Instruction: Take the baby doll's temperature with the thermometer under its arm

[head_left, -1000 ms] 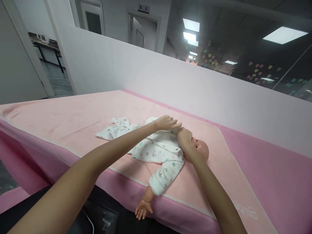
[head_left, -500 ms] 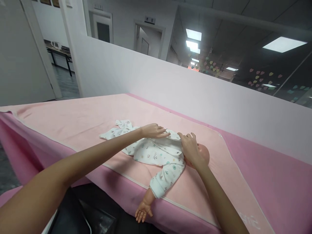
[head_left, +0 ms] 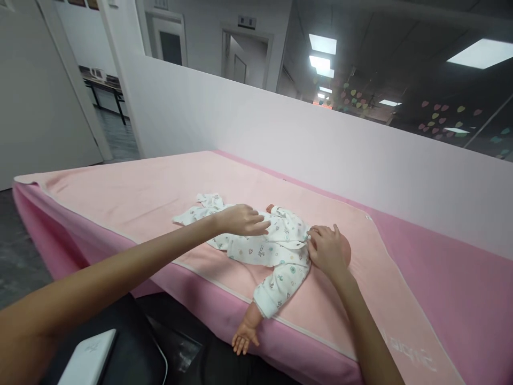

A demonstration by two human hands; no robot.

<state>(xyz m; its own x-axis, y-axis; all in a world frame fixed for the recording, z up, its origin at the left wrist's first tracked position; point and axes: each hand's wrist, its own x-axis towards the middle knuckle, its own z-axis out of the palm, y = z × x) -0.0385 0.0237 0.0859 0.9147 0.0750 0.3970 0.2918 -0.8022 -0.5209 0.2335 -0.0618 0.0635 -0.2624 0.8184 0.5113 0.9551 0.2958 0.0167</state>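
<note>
A baby doll lies on its back on the pink cover, its head [head_left: 346, 251] to the right and partly behind my right hand. It wears a white printed baby outfit [head_left: 252, 251], with both sleeves on. One doll hand [head_left: 245, 337] hangs over the near edge; the other pokes out at the far side. My right hand [head_left: 326, 248] is at the neck, thumb and fingers closed on the outfit's collar. Over the doll's middle hovers my left hand [head_left: 242, 220], fingers loosely bent and apart, with nothing seen in them. The outfit's front lies flat over the chest.
The light pink cover [head_left: 132, 198] drapes over a table with a darker pink cloth [head_left: 449, 267] beneath. A white wall with a glass upper part runs behind. Below the near edge, a white flat box-like object [head_left: 90, 355] rests on a black surface.
The lifted front of the outfit now lies down on the chest, and the doll's far arm has come into sight. My left hand has drawn back slightly; my right stays at the neck.
</note>
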